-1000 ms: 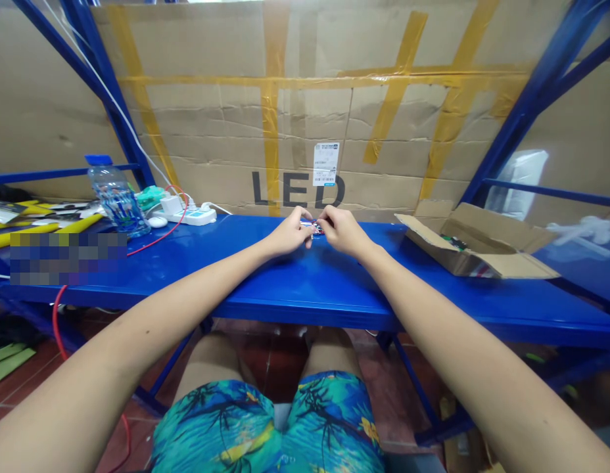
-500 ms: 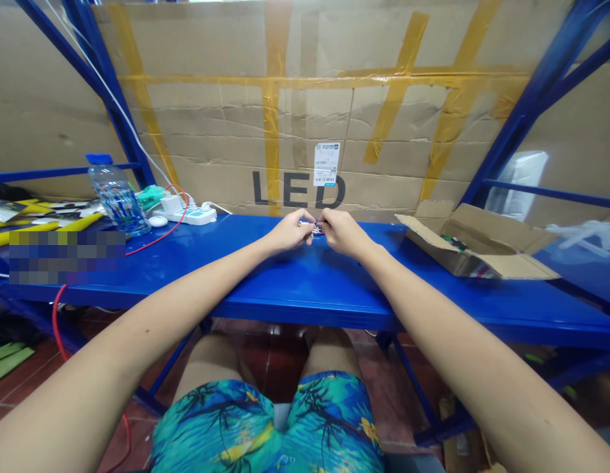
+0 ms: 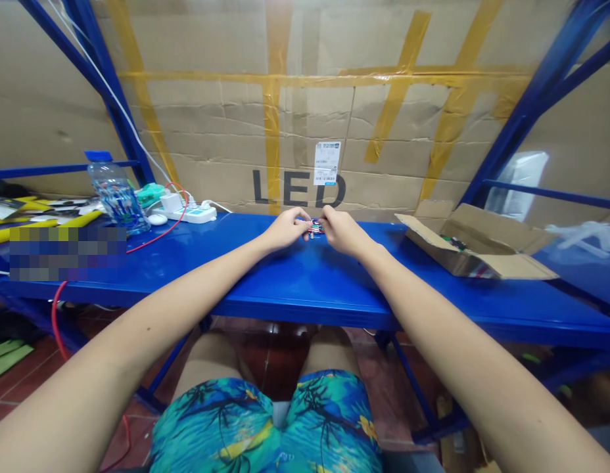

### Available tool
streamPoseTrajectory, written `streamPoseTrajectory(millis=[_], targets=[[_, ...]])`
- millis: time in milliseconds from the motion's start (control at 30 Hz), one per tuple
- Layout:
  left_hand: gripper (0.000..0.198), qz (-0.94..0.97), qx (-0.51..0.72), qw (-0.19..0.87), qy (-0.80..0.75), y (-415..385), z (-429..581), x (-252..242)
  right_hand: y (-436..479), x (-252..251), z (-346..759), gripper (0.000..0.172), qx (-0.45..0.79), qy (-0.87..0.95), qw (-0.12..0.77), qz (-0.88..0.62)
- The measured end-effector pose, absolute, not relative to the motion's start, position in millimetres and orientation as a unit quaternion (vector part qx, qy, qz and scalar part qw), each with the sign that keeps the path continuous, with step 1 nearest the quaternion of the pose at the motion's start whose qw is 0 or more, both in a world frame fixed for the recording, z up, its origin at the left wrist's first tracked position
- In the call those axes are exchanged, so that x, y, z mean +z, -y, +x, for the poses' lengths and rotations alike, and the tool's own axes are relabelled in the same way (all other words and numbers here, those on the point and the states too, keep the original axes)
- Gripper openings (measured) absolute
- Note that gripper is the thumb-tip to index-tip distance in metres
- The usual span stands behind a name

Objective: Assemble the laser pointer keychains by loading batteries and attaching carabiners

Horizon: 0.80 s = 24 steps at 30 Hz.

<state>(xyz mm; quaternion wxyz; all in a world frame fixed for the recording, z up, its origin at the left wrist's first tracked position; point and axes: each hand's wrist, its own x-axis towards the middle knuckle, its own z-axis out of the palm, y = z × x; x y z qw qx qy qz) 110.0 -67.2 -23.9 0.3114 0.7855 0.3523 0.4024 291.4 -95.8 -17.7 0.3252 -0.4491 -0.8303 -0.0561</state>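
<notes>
Above the blue tabletop [image 3: 305,282] my two hands meet over a small multicoloured bundle [image 3: 315,228]. It shows thin red, white, green and dark strips, perhaps short wires, but it is too small to name surely. The fingers of my left hand [image 3: 289,226] are pinched at the bundle's left side. My right hand [image 3: 340,228] has its fingers curled and closed on the right side. Parts of the bundle are hidden behind the fingertips.
To the right stands an opened cardboard box [image 3: 436,253] with dark and green small parts inside. At left are a water bottle [image 3: 115,197], a white power strip [image 3: 199,213], a red cable [image 3: 160,238] and yellow-black items [image 3: 33,220]. A large "LED" carton [image 3: 226,144] backs the table.
My fingers have shifted slightly on the bundle, and more of its coloured strips show between my hands. Everything around them stays in place.
</notes>
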Motion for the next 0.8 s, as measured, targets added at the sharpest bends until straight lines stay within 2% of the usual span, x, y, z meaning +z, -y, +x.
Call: streamPoseTrajectory(millis=[167, 333, 567, 800], targets=[[0.011, 0.778, 0.399, 0.338, -0.349, 63, 100, -16, 89, -18, 302, 0.014, 0.108, 0.779, 0.441, -0.431], [0.011, 0.760, 0.410, 0.367, -0.346, 56, 90, -14, 82, -19, 309, 0.015, 0.272, 0.725, 0.464, -0.431], [0.014, 0.754, 0.415, 0.381, -0.339, 58, 90, -14, 83, -18, 310, 0.008, 0.283, 0.732, 0.449, -0.427], [0.014, 0.742, 0.438, 0.393, -0.322, 54, 91, -18, 83, -18, 310, 0.011, 0.286, 0.738, 0.438, -0.426]])
